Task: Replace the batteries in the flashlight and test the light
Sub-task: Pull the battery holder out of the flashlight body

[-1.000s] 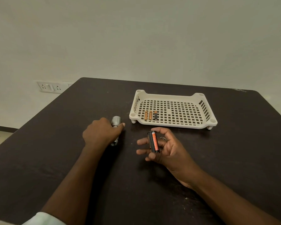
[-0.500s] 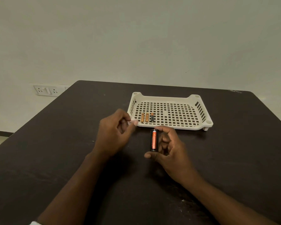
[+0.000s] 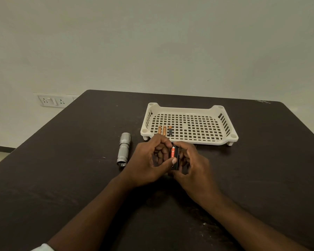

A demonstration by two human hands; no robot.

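Observation:
A silver flashlight body [image 3: 123,149] lies on the dark table [image 3: 62,178], its open end toward me, left of my hands. My right hand [image 3: 194,165] grips a black battery holder [image 3: 175,157] with an orange battery in it, held upright above the table. My left hand [image 3: 149,160] pinches the same holder from the left, thumb on its lower part. Three small batteries [image 3: 164,130] lie side by side in the near left part of a white perforated tray [image 3: 223,113].
The tray stands at the table's middle back, just beyond my hands. A wall socket plate [image 3: 52,101] is on the wall at left. The table's left edge runs diagonally close to the flashlight.
My left hand let go of the flashlight, which now lies alone on the table, and moved right to meet my right hand on the battery holder.

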